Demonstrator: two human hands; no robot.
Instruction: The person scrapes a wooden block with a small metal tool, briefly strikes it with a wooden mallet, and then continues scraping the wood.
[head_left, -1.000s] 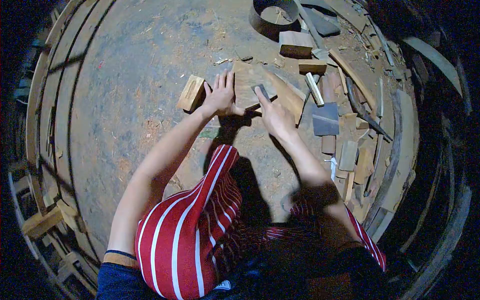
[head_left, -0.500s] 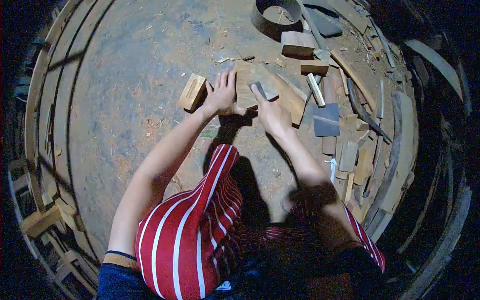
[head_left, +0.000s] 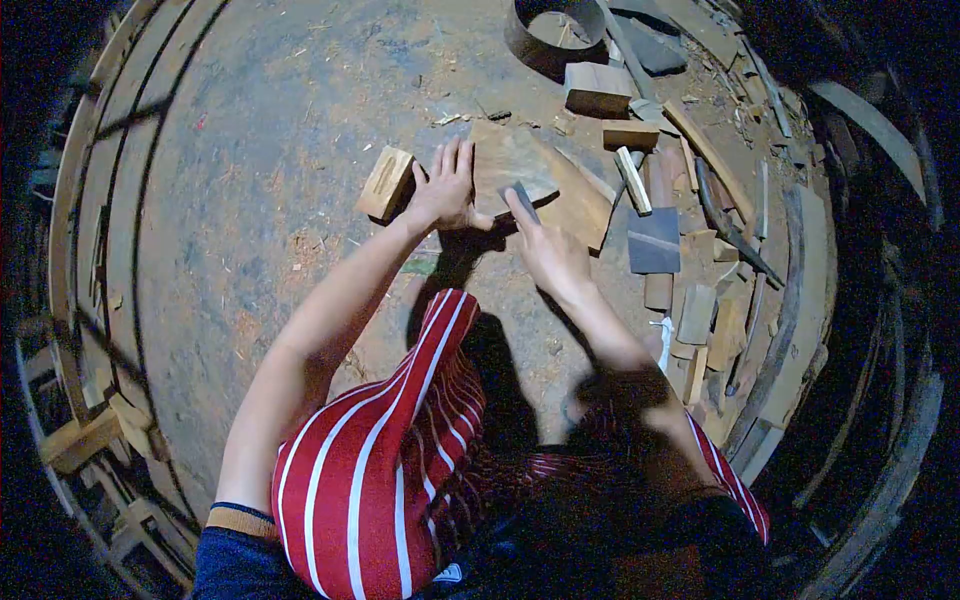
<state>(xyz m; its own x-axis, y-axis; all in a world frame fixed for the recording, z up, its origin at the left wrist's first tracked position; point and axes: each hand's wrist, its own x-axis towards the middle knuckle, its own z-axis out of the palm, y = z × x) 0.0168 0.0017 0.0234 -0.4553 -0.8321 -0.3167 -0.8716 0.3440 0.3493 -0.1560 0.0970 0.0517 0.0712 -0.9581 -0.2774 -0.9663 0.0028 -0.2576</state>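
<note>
A flat wooden board (head_left: 512, 160) with an angled outline lies on the ground in front of me. Along its left edge rests my left hand (head_left: 450, 190), fingers stretched out and thumb reaching toward the lower edge. My right hand (head_left: 552, 255) holds a small dark grey piece of sandpaper (head_left: 520, 198) at the board's near edge, its index finger stretched along it. The other fingers of that hand are curled and partly hidden. Just left of my left hand sits a wooden block (head_left: 387, 183) with a marking or groove on its top.
A dark grey sheet (head_left: 653, 240) lies right of the board, beside a pale wood stick (head_left: 633, 180). Farther off are a thick wooden block (head_left: 598, 88) and a metal ring (head_left: 545, 58). Wood scraps (head_left: 712, 305) line the right side. My striped red clothed knee (head_left: 370, 470) is close below.
My right hand has drawn the sandpaper slightly back toward me and down, and the paper now looks more tilted. My left hand has stayed in place.
</note>
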